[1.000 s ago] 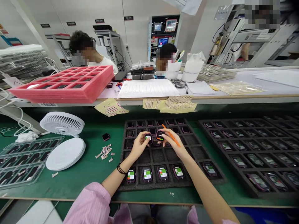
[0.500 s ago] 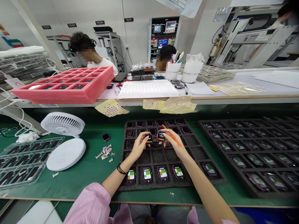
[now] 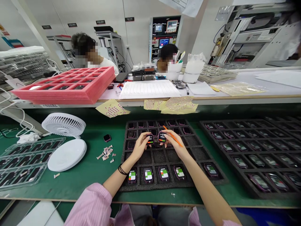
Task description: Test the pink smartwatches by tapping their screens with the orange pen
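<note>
Two lit smartwatches are held side by side over a black foam tray point(image 3: 164, 158). My left hand point(image 3: 141, 145) is closed on the left watch point(image 3: 150, 139), thumb at its screen. My right hand point(image 3: 174, 141) grips the right watch point(image 3: 161, 137) and also has an orange stick point(image 3: 173, 137) lying between its fingers, pointing up and left. In the tray's back rows sit watches with dark screens. Its front row holds several watches with white and green screens, one of them a lit watch point(image 3: 164, 173) below my hands.
At the left are a white fan point(image 3: 67, 155), a loose watch point(image 3: 107, 137), paper scraps point(image 3: 107, 153) and clear plastic trays point(image 3: 28, 160). Another foam tray of watches point(image 3: 246, 157) lies right. A pink foam tray point(image 3: 94, 94) sits on the shelf; two people are behind it.
Both hands stay in nearly the same place with the watches. At the upper right, the person in the background has moved mostly out of view.
</note>
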{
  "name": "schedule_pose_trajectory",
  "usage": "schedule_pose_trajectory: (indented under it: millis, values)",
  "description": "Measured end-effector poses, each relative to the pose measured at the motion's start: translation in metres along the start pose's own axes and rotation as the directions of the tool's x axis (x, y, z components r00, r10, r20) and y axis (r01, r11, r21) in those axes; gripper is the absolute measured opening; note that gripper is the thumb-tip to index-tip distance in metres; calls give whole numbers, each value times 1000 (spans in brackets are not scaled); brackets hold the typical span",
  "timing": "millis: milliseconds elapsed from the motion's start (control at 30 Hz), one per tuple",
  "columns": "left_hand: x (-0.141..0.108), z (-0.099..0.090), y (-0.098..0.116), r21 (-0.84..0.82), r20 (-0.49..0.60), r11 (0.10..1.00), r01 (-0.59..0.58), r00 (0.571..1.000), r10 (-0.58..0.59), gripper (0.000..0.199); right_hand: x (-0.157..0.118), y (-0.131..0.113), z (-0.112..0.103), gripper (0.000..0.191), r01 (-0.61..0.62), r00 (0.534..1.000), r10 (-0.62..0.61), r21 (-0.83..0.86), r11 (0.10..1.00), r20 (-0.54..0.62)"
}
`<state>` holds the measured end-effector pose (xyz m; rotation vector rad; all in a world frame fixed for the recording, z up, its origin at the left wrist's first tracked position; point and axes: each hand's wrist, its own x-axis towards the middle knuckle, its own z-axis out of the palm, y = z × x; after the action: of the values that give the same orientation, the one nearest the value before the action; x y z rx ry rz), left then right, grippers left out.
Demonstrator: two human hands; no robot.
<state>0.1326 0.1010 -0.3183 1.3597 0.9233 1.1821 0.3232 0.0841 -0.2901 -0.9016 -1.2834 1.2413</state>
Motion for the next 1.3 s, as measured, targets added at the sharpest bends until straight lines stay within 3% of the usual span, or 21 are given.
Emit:
schedule_pose_trajectory:
  millis: [433, 733, 967, 1300]
  values:
    - [1, 0, -6, -3, 2, 998, -56, 998, 56, 43, 5, 18, -4, 45, 22, 995, -26, 48, 999, 95]
    - [1, 0, -6, 80, 8, 994, -69, 998, 68, 42, 3, 9, -2, 40, 18, 999, -18, 9, 1000, 49]
    - [1, -1, -6, 37, 22, 998, -56, 998, 55, 41, 3, 10, -3, 35, 12, 1000, -13, -29, 1000, -25]
    - [0, -1, -3, 56, 30, 998, -21, 999, 19, 37, 1, 4, -1, 31, -7, 1000, 6, -22, 1000, -14]
